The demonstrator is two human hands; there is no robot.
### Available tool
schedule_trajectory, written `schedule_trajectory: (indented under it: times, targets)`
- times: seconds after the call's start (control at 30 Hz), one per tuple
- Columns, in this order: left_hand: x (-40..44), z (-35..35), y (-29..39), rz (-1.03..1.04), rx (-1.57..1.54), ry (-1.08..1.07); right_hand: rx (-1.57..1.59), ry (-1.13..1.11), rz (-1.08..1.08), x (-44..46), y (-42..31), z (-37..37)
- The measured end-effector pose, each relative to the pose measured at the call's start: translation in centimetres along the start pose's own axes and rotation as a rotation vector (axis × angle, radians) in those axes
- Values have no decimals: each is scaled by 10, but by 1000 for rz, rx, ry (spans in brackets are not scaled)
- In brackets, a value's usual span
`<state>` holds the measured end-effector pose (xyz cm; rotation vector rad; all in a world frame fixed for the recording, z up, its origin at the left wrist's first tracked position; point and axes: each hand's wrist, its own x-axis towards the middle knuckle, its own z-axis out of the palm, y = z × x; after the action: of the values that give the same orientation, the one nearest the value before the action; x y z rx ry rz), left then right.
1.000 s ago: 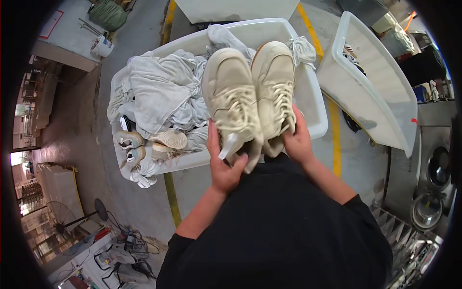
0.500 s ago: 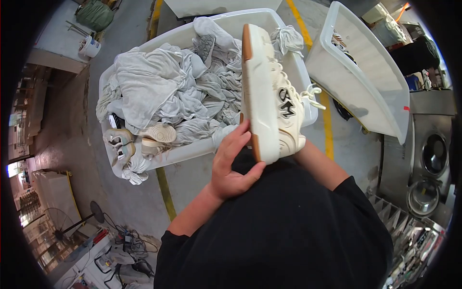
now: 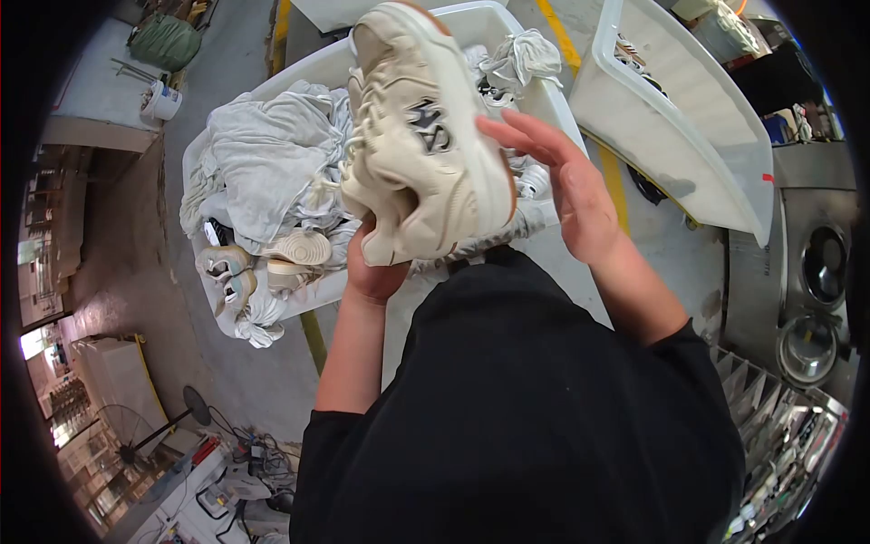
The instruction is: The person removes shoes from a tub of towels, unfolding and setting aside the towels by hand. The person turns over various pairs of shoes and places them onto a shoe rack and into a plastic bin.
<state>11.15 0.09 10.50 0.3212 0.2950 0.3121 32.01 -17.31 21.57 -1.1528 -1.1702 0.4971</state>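
Note:
A cream sneaker (image 3: 412, 154) with laces and a black emblem on its side is held up in front of me, toe pointing away. My left hand (image 3: 379, 265) grips it from below at the heel end; most of those fingers are hidden behind the shoe. My right hand (image 3: 573, 186) is on the sole side, fingers stretched out, with the fingertips at the white sole edge; whether they touch it I cannot tell. Behind the sneaker stands a white plastic tub (image 3: 566, 118) heaped with grey-white cloths (image 3: 272, 154).
More shoes (image 3: 294, 258) lie in the tub's near left corner, and a bundled white cloth (image 3: 524, 59) rests at its far right. A second white bin (image 3: 671, 127) stands to the right with shoes inside. Round-doored machines (image 3: 820, 263) line the right side; a fan (image 3: 195, 405) stands lower left.
The sneaker has turned over, so its sole now faces right and its opening faces me. My left hand has moved under the heel. My right hand has come out from behind it, fingers extended.

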Motion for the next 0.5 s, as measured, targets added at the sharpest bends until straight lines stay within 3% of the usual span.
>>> schedule_trajectory:
  times: [0.2, 0.3, 0.33, 0.43, 0.47, 0.5]
  targets:
    - [9, -9, -9, -42, -115, -190, 110, -40, 13, 15, -21, 11]
    - [10, -33, -6, -55, -103, -152, -301, -33, -44, 11, -21, 9]
    - [13, -35, -3, 0, 170, -132, -510, 38, -80, 10, -25, 15]
    - [16, -15, -16, 255, 578, 170, -806, 170, 17, 0, -21, 36]
    - [26, -28, -27, 365, 472, 238, -773, 224, 49, -7, -5, 39]
    - [26, -27, -25, 273, 518, 265, -761, 244, 27, -12, 5, 34]
